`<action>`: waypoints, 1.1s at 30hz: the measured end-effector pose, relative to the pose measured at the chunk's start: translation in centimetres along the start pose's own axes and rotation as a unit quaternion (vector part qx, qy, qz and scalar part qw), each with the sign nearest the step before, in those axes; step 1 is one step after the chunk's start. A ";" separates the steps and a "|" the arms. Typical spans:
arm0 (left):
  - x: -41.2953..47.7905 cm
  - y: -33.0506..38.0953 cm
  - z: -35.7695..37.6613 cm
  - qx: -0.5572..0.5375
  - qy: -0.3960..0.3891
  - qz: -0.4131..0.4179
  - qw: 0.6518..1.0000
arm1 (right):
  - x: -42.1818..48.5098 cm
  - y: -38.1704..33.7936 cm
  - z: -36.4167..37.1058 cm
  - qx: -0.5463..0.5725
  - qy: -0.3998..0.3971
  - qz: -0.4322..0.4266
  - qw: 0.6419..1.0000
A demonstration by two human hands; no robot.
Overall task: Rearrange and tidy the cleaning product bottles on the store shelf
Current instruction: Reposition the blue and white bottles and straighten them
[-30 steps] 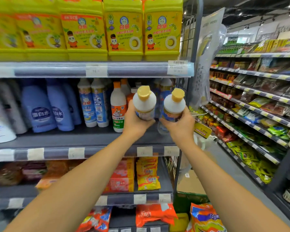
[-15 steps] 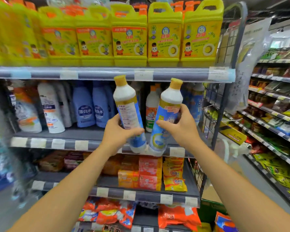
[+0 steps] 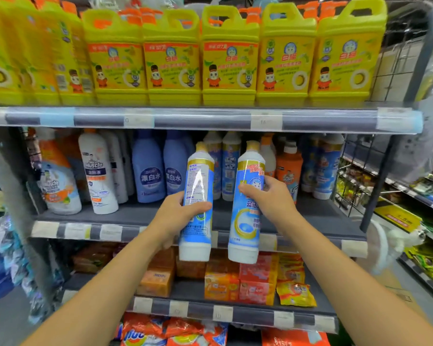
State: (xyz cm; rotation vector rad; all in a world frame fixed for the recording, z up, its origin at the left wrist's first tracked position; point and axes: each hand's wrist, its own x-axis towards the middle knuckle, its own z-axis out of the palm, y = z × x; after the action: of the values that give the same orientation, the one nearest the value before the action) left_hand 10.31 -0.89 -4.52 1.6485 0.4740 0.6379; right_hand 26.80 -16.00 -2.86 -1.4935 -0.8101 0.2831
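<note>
Each grip is closed around a blue-and-white bottle: left hand (image 3: 178, 216) on back-label bottle (image 3: 197, 206), right hand (image 3: 268, 198) on front-label bottle (image 3: 246, 216).

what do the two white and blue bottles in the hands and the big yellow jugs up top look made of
The two white and blue yellow-capped bottles, in the left hand and the right hand: likely opaque plastic with a glossy film label, given the glare streak. The big yellow handled jugs: seemingly moulded, slightly shiny plastic.

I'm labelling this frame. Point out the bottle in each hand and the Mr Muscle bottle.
Left bottle (image 3: 198, 196), head view, back label.
Right bottle (image 3: 246, 221), head view, front label.
Mr Muscle bottle (image 3: 98, 173), head view, white body.
</note>
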 end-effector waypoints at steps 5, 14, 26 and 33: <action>3.2 0.2 -1.6 0.008 0.012 -0.004 1.000 | 3.5 -0.6 2.0 -0.016 0.074 0.007 0.997; 8.4 -0.4 -1.2 0.014 0.022 0.016 1.000 | 8.5 0.5 5.3 -0.118 0.152 0.014 0.981; 13.6 -3.0 0.7 0.087 0.071 0.076 0.991 | 11.5 4.0 7.3 -0.195 0.174 -0.068 0.963; 15.5 -3.4 1.5 0.080 0.088 0.077 0.990 | 12.8 4.4 7.0 -0.202 0.171 -0.053 0.963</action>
State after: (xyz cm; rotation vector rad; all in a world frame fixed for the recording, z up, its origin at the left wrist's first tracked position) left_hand 23.20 8.32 -5.75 1.8016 0.5401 0.8855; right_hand 32.92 -2.07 -3.99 -1.8083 -0.6874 -0.2334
